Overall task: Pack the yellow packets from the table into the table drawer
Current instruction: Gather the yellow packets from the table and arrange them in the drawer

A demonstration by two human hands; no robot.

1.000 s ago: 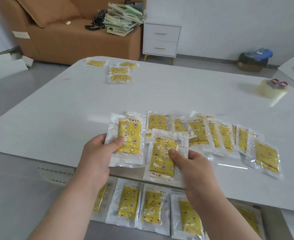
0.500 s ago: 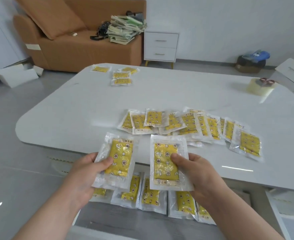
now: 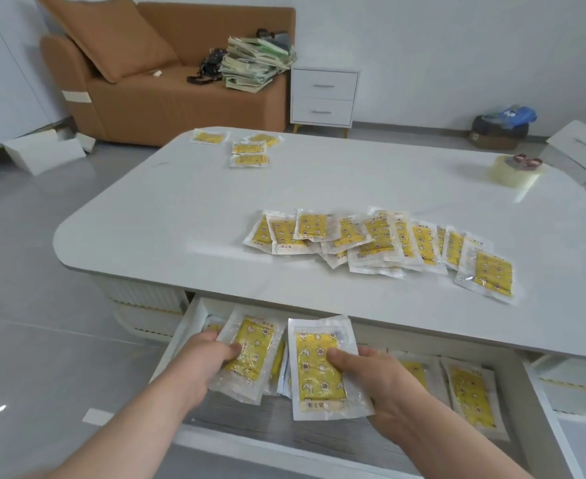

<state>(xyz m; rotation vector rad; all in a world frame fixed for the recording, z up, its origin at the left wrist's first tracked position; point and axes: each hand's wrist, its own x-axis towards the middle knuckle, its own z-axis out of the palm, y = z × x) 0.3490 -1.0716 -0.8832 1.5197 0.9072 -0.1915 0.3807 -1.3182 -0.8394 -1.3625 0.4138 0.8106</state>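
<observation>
White desk [image 3: 215,209] carries most of the yellow packets [image 3: 381,240] in an overlapping row near its front edge, within reach of the open drawer [image 3: 177,340] below, where several already lie flat. My hands are apart, each pinching one: left hand [image 3: 195,368] on the left packet [image 3: 250,350], right hand [image 3: 385,385] on the right packet [image 3: 319,368]. Both are level over the drawer, I judge so they land side by side.

Both hands [image 3: 198,364] [image 3: 381,385] lowered their 2 packets [image 3: 250,354] [image 3: 319,368] from table height into the drawer [image 3: 177,344]

Small print on the yellow packets [image 3: 314,378] is too blurred to read.
</observation>
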